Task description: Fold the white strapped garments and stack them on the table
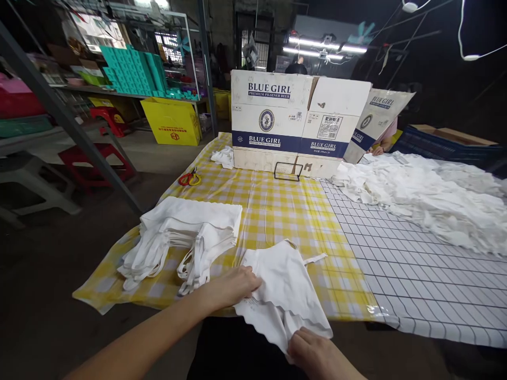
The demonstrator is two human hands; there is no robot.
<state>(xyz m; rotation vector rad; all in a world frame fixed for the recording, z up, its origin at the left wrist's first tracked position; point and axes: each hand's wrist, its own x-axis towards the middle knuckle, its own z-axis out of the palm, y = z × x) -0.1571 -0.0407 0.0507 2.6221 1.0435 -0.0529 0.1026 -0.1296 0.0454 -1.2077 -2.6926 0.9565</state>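
Note:
A white strapped top with a wavy edge lies at the front of the table, and its lower end hangs past the edge. A thin strap sticks out to its right. My left hand is closed on the top's left side, fingertips on the cloth. Lower down, my right hand grips the bottom edge near my lap, its fingers curled and partly hidden. Left of the top rests a neat stack of similar white tops, their straps looped toward me.
A yellow checked cloth covers the table. Red and yellow-handled scissors lie at the left. Behind stand a BLUE GIRL carton and a black wire stand. White garments are heaped at the right, near another person's hand.

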